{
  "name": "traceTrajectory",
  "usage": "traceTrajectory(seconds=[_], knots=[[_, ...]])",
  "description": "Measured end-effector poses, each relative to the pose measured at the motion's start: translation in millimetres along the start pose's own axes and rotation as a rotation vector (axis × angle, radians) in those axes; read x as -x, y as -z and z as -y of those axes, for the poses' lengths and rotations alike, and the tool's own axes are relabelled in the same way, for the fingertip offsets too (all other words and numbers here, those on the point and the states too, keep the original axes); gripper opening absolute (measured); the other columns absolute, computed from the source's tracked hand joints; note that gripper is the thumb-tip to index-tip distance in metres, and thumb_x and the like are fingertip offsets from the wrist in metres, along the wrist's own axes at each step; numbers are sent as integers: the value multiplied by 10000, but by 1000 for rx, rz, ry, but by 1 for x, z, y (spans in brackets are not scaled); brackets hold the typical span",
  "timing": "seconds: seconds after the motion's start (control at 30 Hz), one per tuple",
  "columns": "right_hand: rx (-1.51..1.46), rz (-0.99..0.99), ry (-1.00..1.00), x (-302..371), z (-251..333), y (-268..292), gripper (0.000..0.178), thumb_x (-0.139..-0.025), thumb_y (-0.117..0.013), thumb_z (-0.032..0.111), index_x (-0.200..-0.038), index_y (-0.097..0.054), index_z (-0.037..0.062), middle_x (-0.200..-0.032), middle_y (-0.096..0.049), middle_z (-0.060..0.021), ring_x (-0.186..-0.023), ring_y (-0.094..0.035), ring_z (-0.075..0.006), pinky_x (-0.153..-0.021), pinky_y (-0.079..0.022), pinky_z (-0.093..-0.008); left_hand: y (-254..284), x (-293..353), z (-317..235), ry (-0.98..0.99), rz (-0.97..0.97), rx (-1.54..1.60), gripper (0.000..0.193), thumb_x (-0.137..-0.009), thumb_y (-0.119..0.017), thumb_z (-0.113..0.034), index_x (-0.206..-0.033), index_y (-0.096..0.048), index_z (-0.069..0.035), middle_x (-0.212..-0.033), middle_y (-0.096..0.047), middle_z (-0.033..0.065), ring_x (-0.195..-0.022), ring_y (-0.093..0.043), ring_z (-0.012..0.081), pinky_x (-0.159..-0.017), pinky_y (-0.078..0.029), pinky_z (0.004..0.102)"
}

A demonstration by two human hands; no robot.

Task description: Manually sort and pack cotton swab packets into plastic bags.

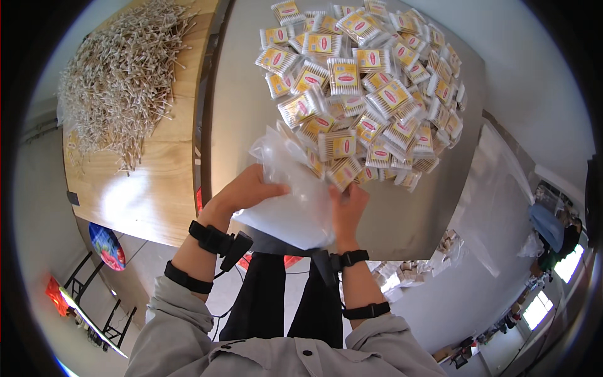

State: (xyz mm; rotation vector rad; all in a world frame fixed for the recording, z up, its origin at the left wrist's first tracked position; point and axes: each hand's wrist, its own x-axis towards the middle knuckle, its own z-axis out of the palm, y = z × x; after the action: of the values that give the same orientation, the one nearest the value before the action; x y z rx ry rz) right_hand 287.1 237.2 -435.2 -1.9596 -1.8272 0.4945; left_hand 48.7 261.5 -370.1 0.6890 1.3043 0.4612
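Note:
A clear plastic bag lies over the near edge of the grey table, its mouth toward a large heap of cotton swab packets. My left hand is closed on the bag's left side, the thumb lying across the film. On the other side, my right hand pinches the bag's right edge, fingertips close under a yellow-labelled packet at the heap's near end. Whether those fingertips also touch that packet, I cannot tell. Some packets sit right against the bag's mouth, partly behind its film.
A wooden table on the left bears a big pile of loose cotton swabs. The grey table has a near edge in front of my legs. A round stool stands lower left. Plastic sheeting hangs at right.

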Motion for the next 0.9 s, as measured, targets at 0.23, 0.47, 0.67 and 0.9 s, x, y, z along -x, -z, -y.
traceTrajectory(seconds=[0.23,0.47,0.67,0.9], knots=[[-432,493,-585,-19,-4,16,354,-809,-611,332,-947,-549,12,-887,-528,-105,-803,-564,-216,-651,-448,-312,-2,19,16,28,128,-131,364,-731,-685,-224,-975,-606,34,-852,-630,91,-781,-578,156,-724,-460,284],[-1413,531,-1248,-12,25,11,403,-851,-570,302,-1091,-388,33,-985,-497,-133,-958,-575,-281,-724,-513,-344,7,43,33,108,103,-99,363,-738,-679,-217,-996,-598,25,-886,-624,77,-807,-564,148,-733,-456,289],[-1568,302,-1404,-12,48,-6,416,-850,-571,278,-1170,-400,74,-1095,-455,-110,-1065,-510,-224,-862,-432,-375,15,95,43,77,33,21,349,-744,-692,-170,-1021,-584,12,-906,-616,58,-844,-551,137,-772,-449,288],[-1435,485,-1270,7,34,-7,291,-860,-550,225,-1093,-480,66,-1015,-530,-90,-1004,-552,-217,-863,-436,-356,68,235,27,111,-391,335,497,-656,-700,3,-1124,-535,-24,-989,-588,36,-943,-537,158,-840,-426,308]])
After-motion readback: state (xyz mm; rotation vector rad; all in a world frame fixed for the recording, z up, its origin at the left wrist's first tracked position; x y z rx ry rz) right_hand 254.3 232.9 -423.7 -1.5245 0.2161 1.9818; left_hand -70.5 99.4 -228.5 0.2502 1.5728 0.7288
